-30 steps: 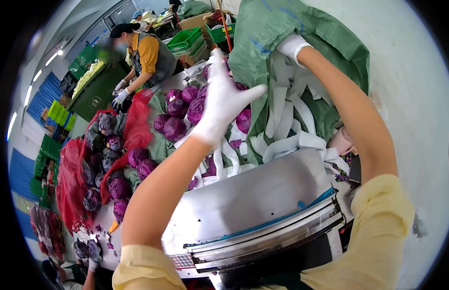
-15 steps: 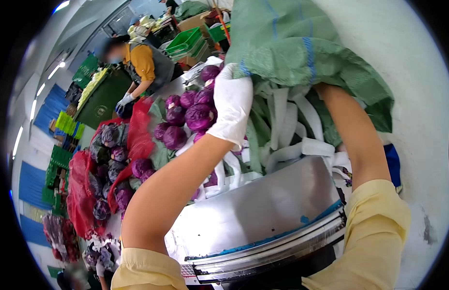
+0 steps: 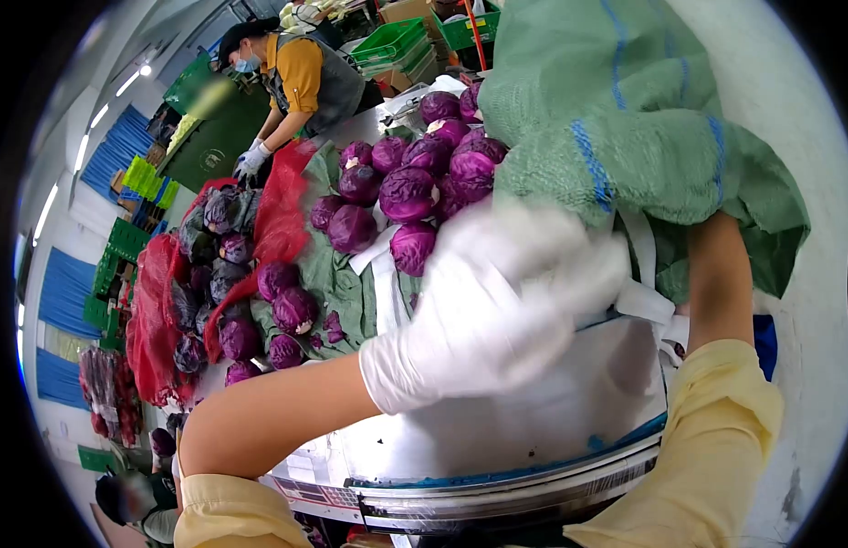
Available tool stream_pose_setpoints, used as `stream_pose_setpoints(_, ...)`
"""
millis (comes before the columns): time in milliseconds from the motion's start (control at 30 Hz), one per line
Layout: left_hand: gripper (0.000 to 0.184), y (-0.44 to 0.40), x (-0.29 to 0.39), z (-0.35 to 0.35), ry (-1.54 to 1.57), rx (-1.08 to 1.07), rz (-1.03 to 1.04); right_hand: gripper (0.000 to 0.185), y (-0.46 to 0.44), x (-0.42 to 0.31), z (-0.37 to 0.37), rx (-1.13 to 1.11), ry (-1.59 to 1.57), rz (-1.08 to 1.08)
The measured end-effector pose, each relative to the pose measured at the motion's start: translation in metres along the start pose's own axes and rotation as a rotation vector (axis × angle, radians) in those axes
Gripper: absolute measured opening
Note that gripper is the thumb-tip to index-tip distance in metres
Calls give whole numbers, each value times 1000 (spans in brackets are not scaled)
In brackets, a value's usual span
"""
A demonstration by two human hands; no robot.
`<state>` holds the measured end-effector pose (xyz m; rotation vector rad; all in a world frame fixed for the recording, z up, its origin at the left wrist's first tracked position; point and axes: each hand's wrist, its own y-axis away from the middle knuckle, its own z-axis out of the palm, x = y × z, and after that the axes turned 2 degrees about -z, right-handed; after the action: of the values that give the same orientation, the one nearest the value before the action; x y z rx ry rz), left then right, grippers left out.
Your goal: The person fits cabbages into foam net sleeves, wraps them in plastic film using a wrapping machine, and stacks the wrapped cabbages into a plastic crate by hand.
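My left hand [image 3: 488, 310], in a white glove, is smeared by motion in front of the steel surface [image 3: 579, 402]. Its fingers are too blurred to make out. It is close to the white foam strips [image 3: 645, 300] and just below the mouth of a green woven sack [image 3: 616, 110]. My right forearm [image 3: 719, 283] goes up into that sack, which hides my right hand. To the left of the sack lies a pile of purple cabbages [image 3: 408, 194], with more cabbages [image 3: 294, 309] on green sacking.
Red mesh bags [image 3: 150, 338] with dark-leaved cabbages lie at the left. Beyond the table a masked person [image 3: 305, 82] works with gloved hands near a green bin [image 3: 219, 137]. Green crates [image 3: 387, 44] stand at the back. A white wall [image 3: 771, 137] borders the right side.
My left hand has left the sack's edge and moved down toward me. My right arm is still inside the sack. The view has shifted, showing more of the cabbage pile.
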<state>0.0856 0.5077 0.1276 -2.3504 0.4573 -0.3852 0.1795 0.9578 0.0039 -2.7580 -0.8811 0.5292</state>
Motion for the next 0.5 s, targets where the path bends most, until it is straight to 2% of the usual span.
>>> stream_pose_setpoints(33, 36, 3, 16, 5, 20, -408, 55, 31, 6, 1, -3, -13, -7, -8)
stream_pose_setpoints(67, 35, 20, 14, 33, -26, -287, 332, 31, 12, -2, -5, -30, -8, -23)
stream_pose_setpoints(133, 44, 18, 11, 44, -32, -322, 297, 31, 30, -23, -4, -81, -47, -81)
stream_pose_setpoints(200, 50, -3, -10, 37, -94, -426, 98, 31, 56, -51, -2, -182, -125, -163)
stream_pose_setpoints(267, 53, -35, -35, 8, 74, -640, -445, 31, 92, -87, 4, -342, -231, -241)
stream_pose_setpoints(333, 61, -32, -102, 19, 218, -231, -578, 31, 130, -128, 13, -551, -368, -284)
stream_pose_setpoints(400, 70, -51, -103, -10, 492, -71, -752, 31, 168, -167, 21, -780, -520, -263)
stream_pose_setpoints(433, 70, -51, -107, -11, 493, -62, -753, 29, 184, -170, 56, -787, -745, -244)
stream_pose_setpoints(500, 74, -48, -112, -11, 222, -73, -824, 26, 218, -194, 72, -839, -704, -416)
